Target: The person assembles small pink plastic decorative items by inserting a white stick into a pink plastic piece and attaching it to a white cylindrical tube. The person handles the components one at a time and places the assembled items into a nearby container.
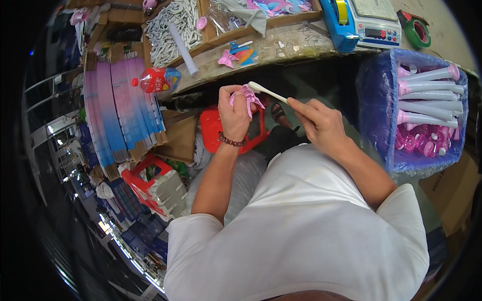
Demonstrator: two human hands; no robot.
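Between the fingers of my left hand (234,113) is a pink plastic piece (253,100) with several pointed prongs. My right hand (321,124) is closed round the end of a small pale mallet (273,94). The mallet's whitish head lies at the top of the pink piece; whether they touch I cannot tell. Both hands are in front of my body, just off the bench edge. On the bench (296,42) beyond them lies a similar pink piece (228,58), beside blue and orange flat pieces (246,56).
A box of grey-white sticks (175,30) and a pale tube (183,49) are on the bench, with a scale (376,31) and a tape dispenser (339,25). At right stands a blue-lined bin (379,110) of tubes; at left, stacked cardboard (118,100), a bottle (159,80) and a red stool (213,131).
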